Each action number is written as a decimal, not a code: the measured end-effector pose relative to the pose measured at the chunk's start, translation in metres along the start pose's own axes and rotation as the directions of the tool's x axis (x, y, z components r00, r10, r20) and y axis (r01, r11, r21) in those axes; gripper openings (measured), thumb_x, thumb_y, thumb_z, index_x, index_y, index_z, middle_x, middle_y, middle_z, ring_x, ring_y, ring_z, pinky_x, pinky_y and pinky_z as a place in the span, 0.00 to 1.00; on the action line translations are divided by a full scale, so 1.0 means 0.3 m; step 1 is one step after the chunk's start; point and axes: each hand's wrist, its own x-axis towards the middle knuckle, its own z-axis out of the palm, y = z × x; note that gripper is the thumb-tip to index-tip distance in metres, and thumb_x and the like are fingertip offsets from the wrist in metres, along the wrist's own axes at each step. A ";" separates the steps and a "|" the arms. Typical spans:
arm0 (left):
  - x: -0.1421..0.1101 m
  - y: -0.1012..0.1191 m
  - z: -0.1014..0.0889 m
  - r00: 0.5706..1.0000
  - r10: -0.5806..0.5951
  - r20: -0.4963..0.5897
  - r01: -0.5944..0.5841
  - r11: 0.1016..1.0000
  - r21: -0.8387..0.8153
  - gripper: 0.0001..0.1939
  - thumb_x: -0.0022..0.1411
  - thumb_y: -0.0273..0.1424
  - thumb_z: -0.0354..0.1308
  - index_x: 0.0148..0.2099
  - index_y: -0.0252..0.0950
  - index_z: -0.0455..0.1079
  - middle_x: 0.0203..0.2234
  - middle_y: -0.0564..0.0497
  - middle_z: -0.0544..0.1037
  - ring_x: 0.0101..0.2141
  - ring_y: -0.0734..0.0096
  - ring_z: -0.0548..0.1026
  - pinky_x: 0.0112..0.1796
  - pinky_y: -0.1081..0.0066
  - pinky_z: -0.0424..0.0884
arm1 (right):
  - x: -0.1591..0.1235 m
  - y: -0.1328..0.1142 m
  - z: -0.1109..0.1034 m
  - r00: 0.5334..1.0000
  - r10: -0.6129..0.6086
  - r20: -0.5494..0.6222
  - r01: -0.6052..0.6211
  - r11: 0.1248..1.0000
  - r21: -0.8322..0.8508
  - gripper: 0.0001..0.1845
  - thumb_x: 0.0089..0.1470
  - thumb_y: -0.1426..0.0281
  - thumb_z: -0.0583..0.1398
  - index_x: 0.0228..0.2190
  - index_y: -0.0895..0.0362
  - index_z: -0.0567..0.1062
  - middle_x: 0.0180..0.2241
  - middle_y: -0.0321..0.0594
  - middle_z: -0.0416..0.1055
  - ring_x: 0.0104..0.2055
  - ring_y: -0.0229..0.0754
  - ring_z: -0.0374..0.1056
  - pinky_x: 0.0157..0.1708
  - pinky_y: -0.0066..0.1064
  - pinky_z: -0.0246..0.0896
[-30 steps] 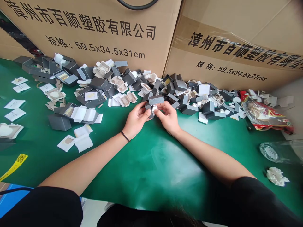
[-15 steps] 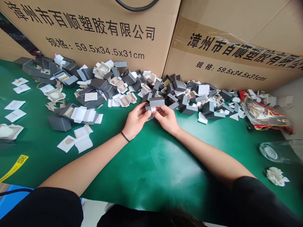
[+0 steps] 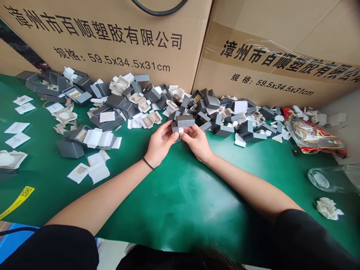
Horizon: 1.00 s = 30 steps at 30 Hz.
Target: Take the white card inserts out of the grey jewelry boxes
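Observation:
Between my two hands is a small dark grey box (image 3: 185, 120), its lid raised, with a bit of white showing at its front. My left hand (image 3: 161, 143) is closed around the box's left side, thumb across the front. From the right, my right hand (image 3: 198, 144) grips the same box, thumb near the white piece and fingers partly hidden behind it. Just beyond my hands lies a long heap of similar grey boxes (image 3: 213, 102) mixed with white and tan paper inserts (image 3: 150, 119).
Two large cartons (image 3: 118, 56) stand along the back of the green table (image 3: 180, 210). White cards (image 3: 17, 140) and a yellow strip (image 3: 18, 202) lie left. On the right are a red food bag (image 3: 312, 133), a clear plastic cup (image 3: 320, 179) and crumpled paper (image 3: 329, 208).
Both hands keep their hold on the box at nearly the same spot. The lid's angle has shifted slightly, showing more of its top face. The whole view has moved a little.

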 end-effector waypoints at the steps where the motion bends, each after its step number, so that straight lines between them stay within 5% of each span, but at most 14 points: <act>1: 0.000 0.001 0.000 1.000 -0.005 0.002 0.005 1.000 -0.002 0.32 0.50 0.38 0.64 0.56 0.35 0.60 0.53 0.40 0.70 0.52 0.57 0.68 0.47 0.62 0.71 | 0.001 0.000 0.000 1.000 0.015 0.000 -0.015 1.000 0.014 0.20 0.43 0.59 0.64 0.38 0.54 0.69 0.39 0.39 0.74 0.42 0.40 0.69 0.48 0.37 0.64; 30: 0.000 -0.009 -0.009 1.000 -0.001 0.029 0.000 1.000 0.026 0.33 0.50 0.37 0.65 0.57 0.35 0.61 0.51 0.39 0.71 0.52 0.56 0.69 0.46 0.61 0.72 | 0.006 -0.015 -0.013 1.000 0.009 0.023 -0.008 0.999 -0.051 0.17 0.43 0.62 0.63 0.37 0.53 0.67 0.33 0.34 0.68 0.33 0.35 0.64 0.38 0.30 0.64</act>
